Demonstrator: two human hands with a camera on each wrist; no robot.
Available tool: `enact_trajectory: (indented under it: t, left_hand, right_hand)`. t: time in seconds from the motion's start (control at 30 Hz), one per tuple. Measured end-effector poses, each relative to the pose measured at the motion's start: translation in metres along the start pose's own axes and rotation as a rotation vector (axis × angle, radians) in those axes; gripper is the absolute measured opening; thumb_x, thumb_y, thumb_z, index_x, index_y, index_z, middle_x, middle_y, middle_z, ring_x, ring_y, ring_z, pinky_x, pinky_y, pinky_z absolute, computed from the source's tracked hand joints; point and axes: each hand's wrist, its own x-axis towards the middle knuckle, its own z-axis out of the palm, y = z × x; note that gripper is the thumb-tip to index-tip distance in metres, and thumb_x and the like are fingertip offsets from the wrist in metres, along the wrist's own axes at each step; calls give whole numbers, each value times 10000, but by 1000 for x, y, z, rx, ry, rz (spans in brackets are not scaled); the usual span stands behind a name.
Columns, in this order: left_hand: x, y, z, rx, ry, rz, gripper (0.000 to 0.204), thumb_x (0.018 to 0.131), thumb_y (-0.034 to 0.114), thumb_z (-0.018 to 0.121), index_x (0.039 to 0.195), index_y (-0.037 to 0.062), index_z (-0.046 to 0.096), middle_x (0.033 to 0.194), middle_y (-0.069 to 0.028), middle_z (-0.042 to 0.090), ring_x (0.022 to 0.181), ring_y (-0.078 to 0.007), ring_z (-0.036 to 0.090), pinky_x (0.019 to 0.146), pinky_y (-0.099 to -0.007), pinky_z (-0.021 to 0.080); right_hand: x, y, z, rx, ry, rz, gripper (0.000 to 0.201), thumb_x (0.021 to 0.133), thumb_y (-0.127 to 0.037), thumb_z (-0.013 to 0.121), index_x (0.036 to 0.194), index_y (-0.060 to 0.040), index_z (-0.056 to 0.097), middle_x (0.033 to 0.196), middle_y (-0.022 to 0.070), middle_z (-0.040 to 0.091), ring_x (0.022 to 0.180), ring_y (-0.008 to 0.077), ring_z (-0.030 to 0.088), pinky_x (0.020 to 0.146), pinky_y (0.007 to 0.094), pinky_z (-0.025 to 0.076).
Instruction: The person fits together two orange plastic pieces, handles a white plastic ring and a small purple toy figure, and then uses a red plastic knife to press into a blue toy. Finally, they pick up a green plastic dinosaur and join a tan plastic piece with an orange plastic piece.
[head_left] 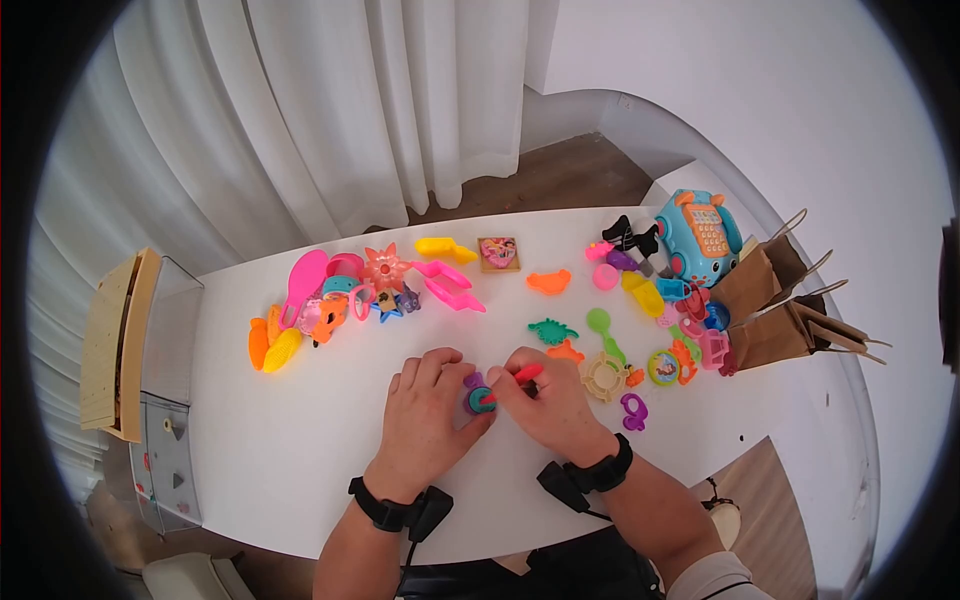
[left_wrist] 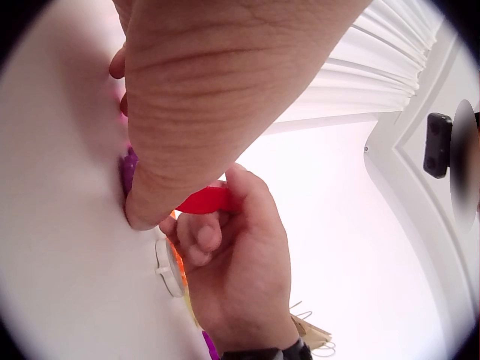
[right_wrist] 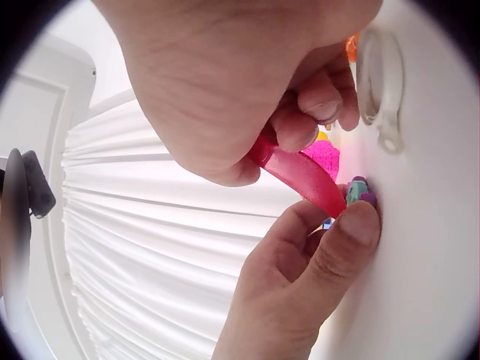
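My right hand [head_left: 548,408] pinches a slim red plastic piece [head_left: 528,373], flat and tapering like a toy blade. In the right wrist view this red piece slants down, its tip right at a small purple-and-teal toy piece [right_wrist: 358,190]. With thumb and fingers on either side, my left hand [head_left: 425,415] holds that small piece low at the tabletop. From above, it shows a round teal middle with purple around it. The left wrist view has the left hand in front, covering most of the small piece, with the right hand [left_wrist: 251,262] behind.
Beyond the right hand lie a cream ring-shaped toy [head_left: 605,378], a green spoon-like toy [head_left: 603,330] and a purple toy [head_left: 634,412]. Colourful toys, including a pink paddle [head_left: 303,285], crowd the left. A toy telephone [head_left: 700,238] and paper bags [head_left: 775,305] stand at right.
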Motion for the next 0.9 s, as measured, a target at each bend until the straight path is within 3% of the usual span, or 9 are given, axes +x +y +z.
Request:
enact_trajectory:
  t: [0.9]
  left_hand:
    - [0,0,1,7,9,11,535,730,216,889,1198,81,668,1283,-86,594,1156,-306,573,962,-429,470]
  right_hand:
    - [1,-5,-2,-37,17,21,267,975,-257,722,831,-40,669,593,90,635,525,195,636,532,326,474]
